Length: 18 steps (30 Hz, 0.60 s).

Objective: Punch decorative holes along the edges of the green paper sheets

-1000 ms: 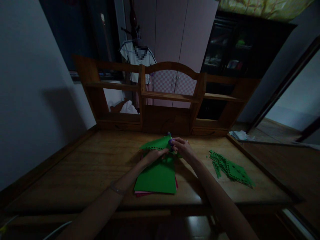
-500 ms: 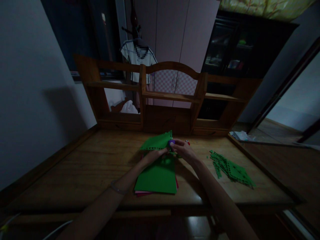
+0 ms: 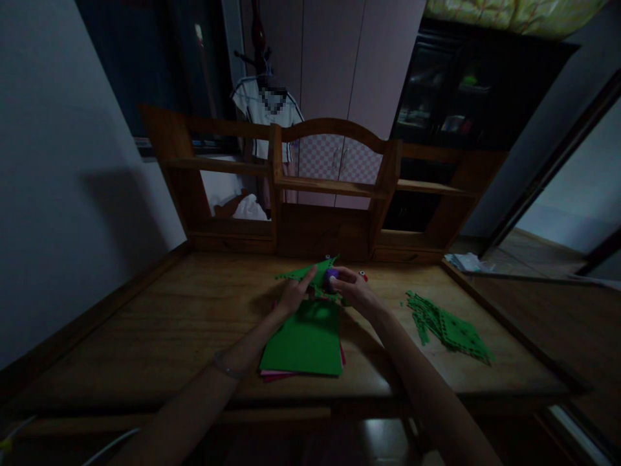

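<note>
My left hand [image 3: 295,294] is closed on a green sheet of paper [image 3: 301,272], thumb lying on top. Small holes run along the sheet's edges, and it is held tilted above the table. My right hand [image 3: 353,285] grips a small purple craft punch [image 3: 330,278] at the sheet's right edge. How far the paper sits inside the punch is hidden. Below both hands lies a stack of green paper [image 3: 303,346], with pink and red sheets showing under it. A small red object with an eye shape [image 3: 363,276] stands just behind my right hand.
Punched green sheets and cut strips [image 3: 449,330] lie on the right of the wooden table [image 3: 160,330]. Along the back rises a wooden shelf unit [image 3: 334,188]. A wall [image 3: 58,194] borders the left side.
The green sheet has turned and tilted in my left hand, whose thumb now shows on top of it. My right hand stays at nearly the same spot with the purple punch.
</note>
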Motion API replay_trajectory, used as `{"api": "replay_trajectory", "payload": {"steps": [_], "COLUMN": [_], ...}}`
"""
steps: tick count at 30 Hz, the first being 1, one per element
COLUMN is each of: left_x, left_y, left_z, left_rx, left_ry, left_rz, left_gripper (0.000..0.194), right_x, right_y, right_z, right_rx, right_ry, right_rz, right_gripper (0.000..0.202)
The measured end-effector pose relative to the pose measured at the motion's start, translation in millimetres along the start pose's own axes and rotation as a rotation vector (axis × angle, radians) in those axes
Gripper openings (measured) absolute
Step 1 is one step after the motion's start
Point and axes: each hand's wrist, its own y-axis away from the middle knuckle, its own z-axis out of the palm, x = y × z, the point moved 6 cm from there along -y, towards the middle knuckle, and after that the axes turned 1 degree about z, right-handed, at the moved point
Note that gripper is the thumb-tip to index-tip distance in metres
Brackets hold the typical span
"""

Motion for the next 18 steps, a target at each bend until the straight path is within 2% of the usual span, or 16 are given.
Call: {"api": "replay_trajectory", "payload": {"steps": [3, 5, 18], "left_x": [6.6, 11.8, 22.4], "left_y": [0.5, 1.5, 6.0], "left_z": [-6.5, -7.6, -6.8], "left_rx": [0.142, 0.189, 0.176], "left_ry": [0.073, 0.077, -0.084], "left_rz": [0.055, 0.098, 0.112], "left_gripper": [0.047, 0.047, 0.049], "right_x": [0.2, 1.1, 9.2], "right_y": [1.1, 1.0, -2.1], "right_z": [2.1, 2.2, 1.9], "right_rx": [-0.008, 0.002, 0.017], "right_ry": [0.004, 0.008, -0.043], "right_rz": [0.010, 0.019, 0.053], "right_gripper": [0.039, 0.040, 0.042]}}
